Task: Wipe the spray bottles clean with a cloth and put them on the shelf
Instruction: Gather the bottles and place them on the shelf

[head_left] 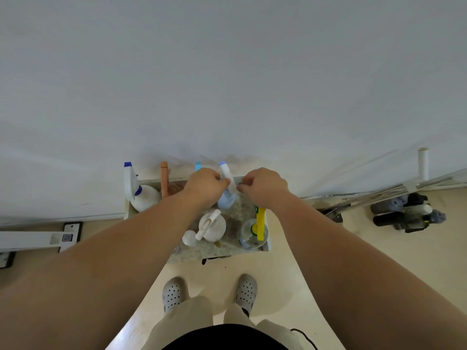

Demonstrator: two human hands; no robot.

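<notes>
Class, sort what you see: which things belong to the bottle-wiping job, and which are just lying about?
Job: light blue spray bottle held by left hand and right hand; white spray bottle; yellow-trigger bottle; shelf.
Lying about: grey clogs; dark bottles on floor.

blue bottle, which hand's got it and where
The left hand grips the blue bottle at its neck; the right hand pinches it from the other side. No cloth is visible.
</notes>
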